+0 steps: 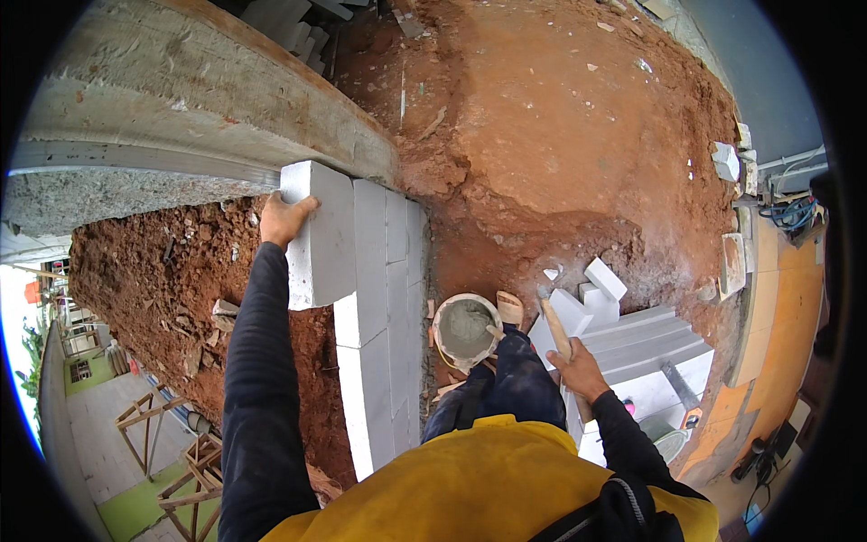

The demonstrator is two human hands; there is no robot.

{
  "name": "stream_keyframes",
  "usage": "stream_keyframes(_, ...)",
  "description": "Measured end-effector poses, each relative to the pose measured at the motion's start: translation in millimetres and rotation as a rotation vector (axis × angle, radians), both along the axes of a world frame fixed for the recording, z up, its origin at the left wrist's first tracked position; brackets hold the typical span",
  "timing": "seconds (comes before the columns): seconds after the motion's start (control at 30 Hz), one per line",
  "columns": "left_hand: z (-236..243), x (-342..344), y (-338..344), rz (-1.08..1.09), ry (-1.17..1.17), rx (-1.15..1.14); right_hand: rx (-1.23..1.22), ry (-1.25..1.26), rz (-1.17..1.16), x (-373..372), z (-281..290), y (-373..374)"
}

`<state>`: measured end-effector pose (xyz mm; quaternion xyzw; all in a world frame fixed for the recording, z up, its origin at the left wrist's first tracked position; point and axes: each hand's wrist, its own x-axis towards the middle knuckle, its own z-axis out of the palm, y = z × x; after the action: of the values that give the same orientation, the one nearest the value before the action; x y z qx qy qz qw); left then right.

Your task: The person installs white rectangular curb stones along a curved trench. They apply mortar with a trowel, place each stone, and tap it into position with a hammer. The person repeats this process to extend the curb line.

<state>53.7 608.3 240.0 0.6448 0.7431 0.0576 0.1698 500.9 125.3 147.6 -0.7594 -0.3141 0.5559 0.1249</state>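
The left hand (285, 220) is clamped over the left edge of a white block (325, 239), thumb on its near face; the right hand (581, 373) is wrapped around the wooden handle (558, 336) of a tool. The block is smooth, square-cornered and slightly tilted, at the far end of a white block wall (396, 303), close to the concrete beam (244, 95); whether it bears on the wall cannot be told. Left of the wall's edge lies bare rough soil (153, 289). Right of it, a bucket (437, 327) of grey mortar stands by the feet, and stacked blocks (646, 339) crowd the right hand. Beyond them, red ground (569, 117) spreads wide, giving open room ahead.
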Motion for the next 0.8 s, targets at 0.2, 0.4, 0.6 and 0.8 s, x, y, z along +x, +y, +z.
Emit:
stream_keyframes(0.2,2,-3,5,0.024,-0.036,-0.031,0.005,0.015,-0.029,-6,-16,-5)
stream_keyframes(0.4,-2,-9,7,-0.010,-0.049,0.020,0.008,-0.025,-0.007,-10,-4,8)
stream_keyframes(0.6,1,-9,-14,0.010,-0.140,0.091,-0.143,0.142,-0.192,-24,9,32)
stream_keyframes(0.8,17,-46,-126,-0.053,-0.165,-0.038,-0.126,0.356,-0.216,-49,11,49)
